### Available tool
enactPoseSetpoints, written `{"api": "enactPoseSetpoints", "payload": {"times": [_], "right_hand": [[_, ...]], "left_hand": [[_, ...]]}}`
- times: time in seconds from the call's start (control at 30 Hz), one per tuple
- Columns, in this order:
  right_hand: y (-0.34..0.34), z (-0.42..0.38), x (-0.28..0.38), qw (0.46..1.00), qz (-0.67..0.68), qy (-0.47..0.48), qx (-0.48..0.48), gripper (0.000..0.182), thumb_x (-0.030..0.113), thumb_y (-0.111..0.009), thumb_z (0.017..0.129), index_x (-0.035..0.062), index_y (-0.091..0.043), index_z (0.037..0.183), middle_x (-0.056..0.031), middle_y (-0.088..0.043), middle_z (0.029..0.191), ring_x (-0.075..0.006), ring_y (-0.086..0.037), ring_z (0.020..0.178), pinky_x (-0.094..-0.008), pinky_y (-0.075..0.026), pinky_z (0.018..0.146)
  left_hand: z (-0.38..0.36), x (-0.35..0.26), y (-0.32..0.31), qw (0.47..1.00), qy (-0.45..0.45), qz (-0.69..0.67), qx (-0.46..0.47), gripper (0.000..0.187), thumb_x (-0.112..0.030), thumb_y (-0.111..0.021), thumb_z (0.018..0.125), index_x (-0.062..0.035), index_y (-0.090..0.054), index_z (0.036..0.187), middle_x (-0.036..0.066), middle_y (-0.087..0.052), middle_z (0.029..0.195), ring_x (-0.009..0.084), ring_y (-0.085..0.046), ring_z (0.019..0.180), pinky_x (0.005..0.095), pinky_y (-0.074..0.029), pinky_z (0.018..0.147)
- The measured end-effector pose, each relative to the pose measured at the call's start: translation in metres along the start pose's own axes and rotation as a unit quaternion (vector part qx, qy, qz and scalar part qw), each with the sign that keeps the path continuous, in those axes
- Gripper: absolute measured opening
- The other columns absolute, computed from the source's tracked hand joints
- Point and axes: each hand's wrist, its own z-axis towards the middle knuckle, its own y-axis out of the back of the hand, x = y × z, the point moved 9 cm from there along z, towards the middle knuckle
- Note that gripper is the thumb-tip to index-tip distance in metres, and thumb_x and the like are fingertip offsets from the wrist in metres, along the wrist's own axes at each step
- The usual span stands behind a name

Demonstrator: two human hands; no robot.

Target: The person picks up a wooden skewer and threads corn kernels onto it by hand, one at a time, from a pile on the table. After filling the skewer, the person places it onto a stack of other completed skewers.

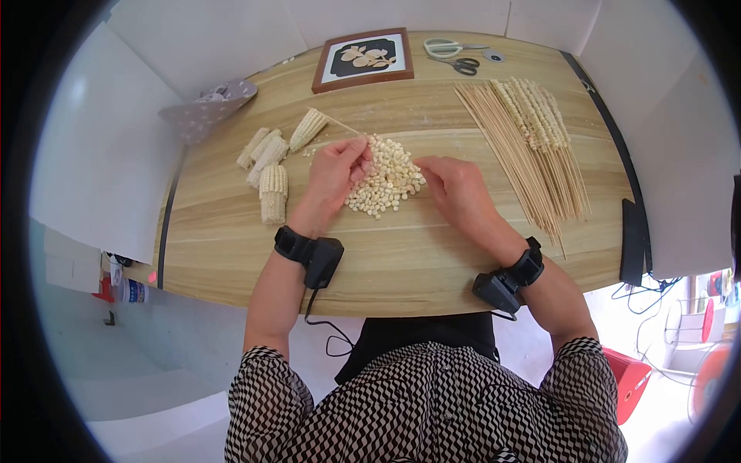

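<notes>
The left hand (336, 170) is pinching a thin stick (340, 124) in its fingertips, the stick slanting out toward a corn cob (309, 130). Kernels (386, 179) are lying piled between the hands. The right hand (457, 189) is curling at the pile's edge; whether its fingertips are closing on anything is unclear.

We are seeing a picture (364, 60) lying along the far edge of the table (386, 270), scissors (444, 49) resting beside it, and a grey cloth (204, 113) sitting left.
</notes>
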Motion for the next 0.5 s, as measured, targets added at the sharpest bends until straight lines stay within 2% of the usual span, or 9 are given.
{"api": "enactPoseSetpoints", "payload": {"times": [0.07,0.1,0.17,0.2,0.27,0.3,0.37,0.47,0.5], "right_hand": [[0.002,0.001,0.000,1.000,-0.001,0.005,-0.012,0.015,0.003,-0.057,0.083,0.0011,-0.064,0.097,-0.0210,-0.062,0.076,-0.0382,-0.060,0.072,-0.0443,-0.049,0.065],[0.004,0.002,-0.003,1.000,-0.011,-0.006,-0.010,0.015,0.002,-0.058,0.084,0.0003,-0.065,0.097,-0.0209,-0.063,0.081,-0.0372,-0.062,0.075,-0.0408,-0.049,0.066],[0.006,0.003,-0.006,1.000,-0.022,-0.019,-0.009,0.016,0.002,-0.058,0.084,-0.0004,-0.065,0.098,-0.0208,-0.065,0.086,-0.0362,-0.063,0.078,-0.0374,-0.050,0.067],[0.006,0.004,-0.007,0.999,-0.027,-0.024,-0.004,0.016,0.003,-0.058,0.085,-0.0004,-0.065,0.098,-0.0205,-0.065,0.086,-0.0360,-0.063,0.078,-0.0373,-0.050,0.067],[0.006,0.004,-0.008,0.999,-0.032,-0.028,0.000,0.015,0.003,-0.058,0.085,-0.0003,-0.065,0.098,-0.0202,-0.065,0.086,-0.0358,-0.064,0.078,-0.0372,-0.050,0.068],[0.006,0.004,-0.007,0.999,-0.034,-0.029,0.002,0.015,0.003,-0.058,0.085,-0.0004,-0.065,0.098,-0.0201,-0.065,0.086,-0.0357,-0.064,0.078,-0.0372,-0.050,0.068],[0.006,0.004,-0.007,0.999,-0.036,-0.030,0.004,0.015,0.003,-0.058,0.085,-0.0004,-0.065,0.098,-0.0201,-0.065,0.086,-0.0357,-0.064,0.078,-0.0372,-0.050,0.068],[0.005,0.004,-0.010,0.999,-0.033,-0.031,0.002,0.015,0.003,-0.058,0.085,-0.0005,-0.065,0.098,-0.0200,-0.065,0.087,-0.0357,-0.064,0.079,-0.0372,-0.051,0.068],[0.005,0.003,-0.010,0.999,-0.026,-0.021,-0.007,0.015,0.004,-0.058,0.084,0.0009,-0.065,0.097,-0.0201,-0.064,0.082,-0.0371,-0.062,0.075,-0.0409,-0.050,0.067]], "left_hand": [[0.001,-0.018,0.019,0.987,-0.070,0.118,-0.087,0.017,-0.013,-0.059,0.092,0.0012,-0.063,0.100,0.003,-0.060,0.079,0.0094,-0.054,0.064,0.0195,-0.042,0.051],[0.004,-0.017,0.023,0.987,-0.070,0.119,-0.087,0.017,-0.013,-0.059,0.092,0.0012,-0.063,0.100,0.003,-0.060,0.079,0.0094,-0.054,0.064,0.0195,-0.042,0.051],[-0.002,-0.045,0.025,0.883,-0.242,0.376,-0.141,0.016,-0.009,-0.060,0.090,0.0012,-0.066,0.101,0.002,-0.061,0.081,0.0097,-0.056,0.066,0.0211,-0.045,0.057],[-0.001,-0.043,0.028,0.883,-0.242,0.377,-0.140,0.016,-0.009,-0.060,0.090,0.0012,-0.066,0.101,0.002,-0.061,0.081,0.0097,-0.056,0.066,0.0211,-0.045,0.057],[0.004,-0.036,0.020,0.831,-0.235,0.496,-0.094,0.016,-0.005,-0.064,0.082,-0.0016,-0.068,0.097,0.010,-0.064,0.086,0.0214,-0.060,0.072,0.0316,-0.048,0.067],[0.005,-0.035,0.022,0.830,-0.235,0.497,-0.094,0.016,-0.005,-0.064,0.082,-0.0016,-0.068,0.097,0.010,-0.064,0.086,0.0214,-0.060,0.072,0.0316,-0.048,0.067],[0.007,-0.034,0.007,0.764,-0.275,0.581,-0.044,0.017,-0.004,-0.064,0.079,-0.0035,-0.068,0.096,0.014,-0.062,0.086,0.0288,-0.059,0.078,0.0352,-0.047,0.070],[0.013,-0.034,0.005,0.738,-0.261,0.621,-0.051,0.016,-0.004,-0.065,0.078,-0.0035,-0.069,0.094,0.014,-0.060,0.084,0.0317,-0.058,0.080,0.0373,-0.046,0.071],[0.015,-0.034,0.006,0.737,-0.261,0.621,-0.051,0.016,-0.004,-0.065,0.078,-0.0035,-0.069,0.094,0.014,-0.060,0.084,0.0317,-0.058,0.080,0.0373,-0.046,0.071]]}}
